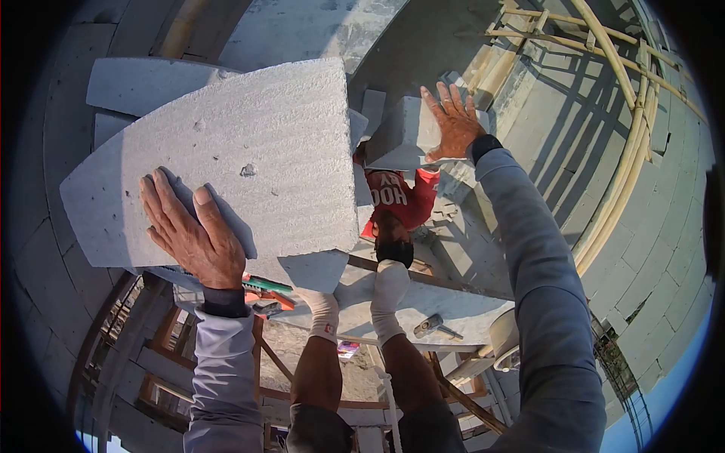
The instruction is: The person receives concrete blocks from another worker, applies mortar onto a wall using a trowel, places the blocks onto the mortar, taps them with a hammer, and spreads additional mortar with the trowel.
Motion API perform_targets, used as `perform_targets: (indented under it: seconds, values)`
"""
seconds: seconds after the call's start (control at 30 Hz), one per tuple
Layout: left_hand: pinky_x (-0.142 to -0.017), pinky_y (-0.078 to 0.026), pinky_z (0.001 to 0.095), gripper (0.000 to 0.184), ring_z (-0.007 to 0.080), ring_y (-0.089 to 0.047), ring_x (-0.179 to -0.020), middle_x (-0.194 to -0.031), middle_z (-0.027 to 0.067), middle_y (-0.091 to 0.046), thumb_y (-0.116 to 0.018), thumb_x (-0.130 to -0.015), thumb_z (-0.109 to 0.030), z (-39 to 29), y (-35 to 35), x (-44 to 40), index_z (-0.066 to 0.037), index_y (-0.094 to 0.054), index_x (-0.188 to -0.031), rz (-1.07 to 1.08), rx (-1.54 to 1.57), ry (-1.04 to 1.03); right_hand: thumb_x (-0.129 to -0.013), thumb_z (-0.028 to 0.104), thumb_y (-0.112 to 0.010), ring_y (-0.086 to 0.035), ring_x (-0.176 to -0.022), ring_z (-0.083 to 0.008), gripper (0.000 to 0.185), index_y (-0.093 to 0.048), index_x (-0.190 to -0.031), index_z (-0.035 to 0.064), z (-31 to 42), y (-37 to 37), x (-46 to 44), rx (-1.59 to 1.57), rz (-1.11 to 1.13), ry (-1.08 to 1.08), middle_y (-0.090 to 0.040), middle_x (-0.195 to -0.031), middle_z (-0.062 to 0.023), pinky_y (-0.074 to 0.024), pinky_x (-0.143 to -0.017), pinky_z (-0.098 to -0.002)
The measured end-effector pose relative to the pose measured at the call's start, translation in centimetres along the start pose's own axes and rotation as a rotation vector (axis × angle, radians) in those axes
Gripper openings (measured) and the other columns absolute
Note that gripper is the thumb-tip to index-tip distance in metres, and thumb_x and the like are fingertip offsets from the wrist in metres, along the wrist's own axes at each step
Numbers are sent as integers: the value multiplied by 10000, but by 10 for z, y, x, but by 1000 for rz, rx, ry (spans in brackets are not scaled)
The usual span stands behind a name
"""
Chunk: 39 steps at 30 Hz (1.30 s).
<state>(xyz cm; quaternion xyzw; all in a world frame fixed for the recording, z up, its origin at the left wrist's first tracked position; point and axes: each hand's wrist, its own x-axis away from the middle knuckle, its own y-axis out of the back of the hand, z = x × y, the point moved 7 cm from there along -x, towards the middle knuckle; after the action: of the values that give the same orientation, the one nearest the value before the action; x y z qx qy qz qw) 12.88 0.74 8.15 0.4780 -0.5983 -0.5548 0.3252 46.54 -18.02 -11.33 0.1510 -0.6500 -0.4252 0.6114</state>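
My left hand (pixel 198 230) lies flat, fingers stretched, on the broad face of a large pale grey concrete block (pixel 294 143). The block has a rough, pitted surface, and more blocks (pixel 155 83) sit behind it. On the other side, my right hand (pixel 458 121) is spread open at the edge of another pale block (pixel 408 140). Whether the palm presses on it is hard to make out. Below that second block is a co-worker in a red shirt (pixel 400 198), whose hands are mostly hidden.
My feet in white socks (pixel 390 291) rest on a narrow ledge. A hammer (pixel 429 326) and a bucket (pixel 506 336) are on the right; red and green tools (pixel 272 291) lie left of my feet. Bamboo poles (pixel 638 158) run along the right, beside block walls.
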Motion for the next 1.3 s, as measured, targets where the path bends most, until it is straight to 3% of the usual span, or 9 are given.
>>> perform_targets:
  seconds: [0.03, 0.07, 0.2, 0.63, 0.77, 1.03, 1.13, 1.2, 1.3]
  values:
    - [-1073, -51, 544, 633, 291, -167, -1364, -1452, 128, -242, -289, -897, -545, 1, -2, 0, -147, -313, -1388, 9, 28, 17, -494, 458, -816, -2, -1376, -369, 1275, 6, -1442, 234, 0, 0, -3, -38, 4, 10, -50, -1482, -196, -73, -1076, -557]
    - [-1072, -51, 546, 628, 291, -167, -1364, -1452, 127, -242, -297, -896, -539, 3, -4, 0, -149, -312, -1388, 10, 25, 7, -506, 429, -809, -194, -1327, -384, 1245, -19, -1444, 216, 1, 2, -2, 0, -91, 26, -242, -1403, -205, -182, -1051, -539]
    - [-1068, -48, 554, 614, 293, -165, -1365, -1454, 125, -238, -327, -897, -516, 1, -1, 1, -153, -303, -1392, 27, 24, 6, -529, 391, -788, -462, -1040, -314, 1187, -64, -1444, 172, 15, 15, 27, 109, -162, 189, -447, -1091, -160, -353, -882, -432]
    - [-1063, -56, 559, 591, 302, -139, -1367, -1472, 122, -187, -309, -923, -466, 3, -2, 2, -131, -251, -1406, 38, -76, -9, -523, 415, -757, -446, -1012, -344, 1061, -256, -1385, 54, 41, 65, 180, 171, -102, 109, -445, -1051, -208, -331, -897, -429]
    - [-1073, 15, 545, 642, 293, -74, -1384, -1483, 135, -141, -314, -900, -485, 6, -4, 0, -113, -224, -1415, 111, -55, 37, -456, 344, -795, -448, -1003, -364, 1086, -285, -1359, 25, 61, 127, 252, 142, -232, 172, -439, -1059, -214, -336, -897, -469]
    - [-1066, -49, 571, 588, 274, -98, -1383, -1483, 122, -157, -276, -947, -455, -4, 41, 19, -106, -216, -1417, 343, 47, 161, -460, 329, -831, -456, -985, -377, 1127, -251, -1380, 34, 95, 296, 434, -5, -273, -25, -422, -1097, -229, -357, -870, -477]
    - [-1055, -203, 475, 587, 325, -300, -1291, -1363, 203, -365, -293, -951, -442, -45, 68, 88, -4, -335, -1339, 227, 441, 305, -464, 354, -840, -451, -1014, -375, 1140, -243, -1378, 25, 107, 377, 515, -68, -294, -155, -412, -1131, -227, -363, -885, -478]
    - [-1007, -307, 382, 665, 375, -445, -1152, -1226, 278, -478, -281, -936, -484, -80, 17, 158, 87, -429, -1243, 407, 915, 549, -500, 353, -810, -463, -1014, -361, 1081, -258, -1368, 21, 107, 418, 569, -106, -313, -247, -426, -1135, -217, -372, -883, -465]
    - [-1011, -309, 361, 779, 341, -443, -1182, -1238, 275, -479, -231, -907, -576, -160, -49, 224, 96, -417, -1256, 646, 1321, 961, -554, 351, -766, -482, -1014, -340, 995, -279, -1353, 14, 86, 455, 655, -145, -381, -407, -447, -1141, -203, -386, -881, -445]
